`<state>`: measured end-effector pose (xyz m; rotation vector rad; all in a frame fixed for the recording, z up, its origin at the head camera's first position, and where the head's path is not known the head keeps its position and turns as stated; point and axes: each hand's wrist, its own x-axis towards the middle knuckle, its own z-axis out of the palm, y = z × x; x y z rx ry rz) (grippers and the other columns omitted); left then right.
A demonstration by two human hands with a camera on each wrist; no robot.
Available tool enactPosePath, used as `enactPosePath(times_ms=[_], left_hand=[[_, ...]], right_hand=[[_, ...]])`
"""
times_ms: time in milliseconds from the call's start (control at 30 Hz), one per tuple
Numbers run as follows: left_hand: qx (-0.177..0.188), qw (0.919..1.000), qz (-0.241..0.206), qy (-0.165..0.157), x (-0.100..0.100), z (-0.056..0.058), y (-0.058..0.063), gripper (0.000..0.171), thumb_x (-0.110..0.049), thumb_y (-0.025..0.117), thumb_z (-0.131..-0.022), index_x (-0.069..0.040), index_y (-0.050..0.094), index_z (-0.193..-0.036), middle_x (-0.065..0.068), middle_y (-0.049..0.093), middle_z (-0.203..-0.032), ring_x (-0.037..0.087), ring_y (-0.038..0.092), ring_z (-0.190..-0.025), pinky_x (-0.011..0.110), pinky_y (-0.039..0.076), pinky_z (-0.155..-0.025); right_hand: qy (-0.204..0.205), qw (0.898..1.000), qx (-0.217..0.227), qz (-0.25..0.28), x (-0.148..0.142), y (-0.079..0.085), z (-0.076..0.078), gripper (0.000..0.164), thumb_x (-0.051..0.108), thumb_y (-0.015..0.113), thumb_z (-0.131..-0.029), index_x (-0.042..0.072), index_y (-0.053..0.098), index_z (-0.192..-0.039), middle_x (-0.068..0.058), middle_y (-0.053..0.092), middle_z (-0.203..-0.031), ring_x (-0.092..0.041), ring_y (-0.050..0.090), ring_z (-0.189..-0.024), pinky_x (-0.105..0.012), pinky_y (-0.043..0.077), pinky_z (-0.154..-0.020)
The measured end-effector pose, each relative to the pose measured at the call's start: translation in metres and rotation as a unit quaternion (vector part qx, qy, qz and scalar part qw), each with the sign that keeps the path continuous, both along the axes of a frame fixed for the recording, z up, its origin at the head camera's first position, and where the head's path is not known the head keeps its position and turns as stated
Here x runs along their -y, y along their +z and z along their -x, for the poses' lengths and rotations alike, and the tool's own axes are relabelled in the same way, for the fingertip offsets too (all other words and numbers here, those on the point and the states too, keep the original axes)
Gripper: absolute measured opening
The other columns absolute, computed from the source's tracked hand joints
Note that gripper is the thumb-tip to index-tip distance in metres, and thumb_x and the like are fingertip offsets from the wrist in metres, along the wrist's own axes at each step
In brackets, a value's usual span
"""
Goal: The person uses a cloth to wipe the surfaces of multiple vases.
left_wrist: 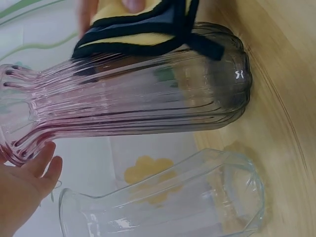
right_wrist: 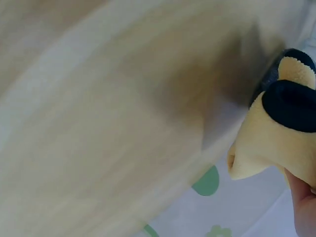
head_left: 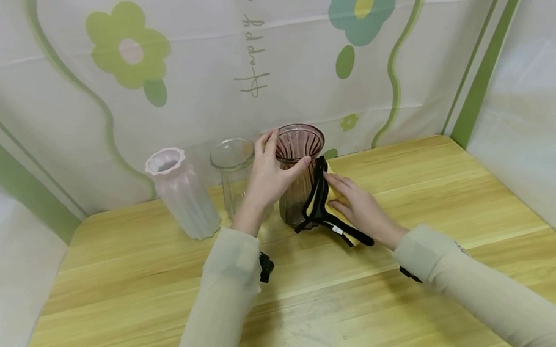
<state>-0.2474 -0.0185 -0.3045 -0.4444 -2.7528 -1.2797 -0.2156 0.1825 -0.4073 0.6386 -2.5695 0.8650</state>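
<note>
A ribbed glass vase [head_left: 293, 198], pinkish purple at the top and smoky grey toward its base, stands upright near the back of the wooden table. My left hand [head_left: 273, 175] holds it by the flared neck, with fingers at the left of the rim and thumb across the front. On the vase's right side my right hand [head_left: 365, 211] grips a yellow cloth [right_wrist: 266, 140] with black edging. In the left wrist view, the cloth lies against the vase's ribbed wall. Part of the cloth is hidden behind its black trim in the head view.
A clear glass vase [left_wrist: 163, 210] stands just left of the held one, partly covered by my left hand. Farther left is a white fluted vase [head_left: 185, 202] with a scalloped rim. A flower-printed curtain [head_left: 205, 75] hangs behind the table [head_left: 305, 330].
</note>
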Motion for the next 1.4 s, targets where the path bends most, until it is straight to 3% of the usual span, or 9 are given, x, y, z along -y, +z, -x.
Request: enactPosePath(times_ms=[367, 600, 733, 833, 967, 1067, 1133, 1233, 1400], left_hand=[[0.018, 0.9994, -0.004, -0.028, 0.005, 0.002, 0.002, 0.093, -0.048, 0.063, -0.087, -0.012, 0.011, -0.155, 0.01, 0.012, -0.16, 0.034, 0.031, -0.142, 0.051, 0.031, -0.115], [0.024, 0.999, -0.011, -0.036, 0.003, 0.001, -0.001, 0.096, -0.048, 0.063, -0.087, -0.01, 0.006, -0.155, 0.008, 0.007, -0.161, 0.033, 0.026, -0.144, 0.05, 0.029, -0.116], [0.022, 0.9996, -0.01, -0.018, 0.0, 0.0, -0.001, 0.101, -0.052, 0.066, -0.084, -0.013, 0.005, -0.155, 0.007, 0.0, -0.161, 0.037, 0.031, -0.141, 0.051, 0.034, -0.112], [0.02, 0.9997, -0.001, 0.011, -0.004, -0.001, -0.001, 0.106, -0.058, 0.067, -0.08, -0.015, 0.007, -0.155, 0.008, 0.001, -0.159, 0.04, 0.037, -0.136, 0.052, 0.04, -0.108], [0.008, 0.9986, 0.027, 0.045, -0.006, -0.002, 0.001, 0.105, -0.063, 0.065, -0.079, -0.013, 0.013, -0.155, 0.01, 0.013, -0.158, 0.039, 0.036, -0.137, 0.051, 0.037, -0.11], [0.002, 0.9974, 0.048, 0.054, -0.006, -0.003, 0.004, 0.102, -0.065, 0.063, -0.08, -0.013, 0.016, -0.154, 0.008, 0.017, -0.158, 0.038, 0.034, -0.139, 0.05, 0.035, -0.112], [0.006, 0.9974, 0.052, 0.05, -0.006, -0.004, 0.005, 0.101, -0.065, 0.062, -0.081, -0.014, 0.016, -0.154, 0.006, 0.017, -0.159, 0.038, 0.036, -0.138, 0.05, 0.038, -0.11], [0.022, 0.9978, 0.051, 0.038, -0.005, -0.003, 0.006, 0.099, -0.064, 0.06, -0.083, -0.015, 0.013, -0.155, 0.003, 0.013, -0.161, 0.037, 0.041, -0.135, 0.049, 0.042, -0.106], [0.034, 0.9987, 0.033, 0.021, -0.003, -0.002, 0.006, 0.096, -0.058, 0.06, -0.085, -0.013, 0.011, -0.155, 0.004, 0.01, -0.161, 0.036, 0.038, -0.137, 0.049, 0.038, -0.11]], right_hand=[[-0.013, 0.999, -0.028, 0.042, 0.009, 0.025, 0.003, 0.063, 0.005, 0.066, -0.088, 0.003, 0.038, -0.145, -0.021, 0.048, -0.142, -0.038, 0.051, -0.126, -0.049, 0.046, -0.103], [-0.003, 0.999, -0.026, 0.024, 0.007, 0.017, 0.003, 0.062, 0.003, 0.067, -0.086, -0.002, 0.041, -0.142, -0.022, 0.047, -0.141, -0.04, 0.048, -0.128, -0.047, 0.043, -0.106], [0.0, 1.0, -0.012, 0.0, 0.001, 0.007, 0.001, 0.061, 0.006, 0.066, -0.088, 0.001, 0.041, -0.143, -0.022, 0.048, -0.14, -0.04, 0.05, -0.126, -0.047, 0.044, -0.104], [-0.004, 0.999, -0.004, -0.035, -0.002, 0.0, -0.003, 0.06, 0.008, 0.065, -0.089, 0.005, 0.041, -0.144, -0.022, 0.047, -0.141, -0.039, 0.06, -0.11, -0.046, 0.053, -0.093], [-0.007, 0.997, 0.001, -0.073, -0.004, -0.006, -0.006, 0.061, 0.01, 0.064, -0.09, 0.007, 0.04, -0.145, -0.02, 0.044, -0.145, -0.029, 0.065, -0.073, -0.039, 0.056, -0.067], [-0.006, 0.997, 0.0, -0.073, -0.003, -0.005, -0.006, 0.062, 0.01, 0.064, -0.091, 0.006, 0.037, -0.146, -0.018, 0.043, -0.146, -0.027, 0.062, -0.067, -0.037, 0.055, -0.062], [-0.012, 0.998, -0.007, -0.065, -0.001, -0.002, -0.005, 0.064, 0.01, 0.064, -0.091, 0.006, 0.034, -0.147, -0.018, 0.044, -0.146, -0.031, 0.065, -0.078, -0.04, 0.056, -0.068], [-0.018, 0.999, -0.019, -0.038, 0.003, 0.005, -0.004, 0.067, 0.008, 0.065, -0.09, 0.007, 0.031, -0.148, -0.02, 0.047, -0.143, -0.033, 0.062, -0.067, -0.043, 0.055, -0.064], [-0.016, 0.998, -0.054, -0.013, 0.009, 0.016, -0.002, 0.068, 0.007, 0.066, -0.089, 0.009, 0.033, -0.148, -0.02, 0.044, -0.146, -0.038, 0.065, -0.086, -0.045, 0.056, -0.074]])
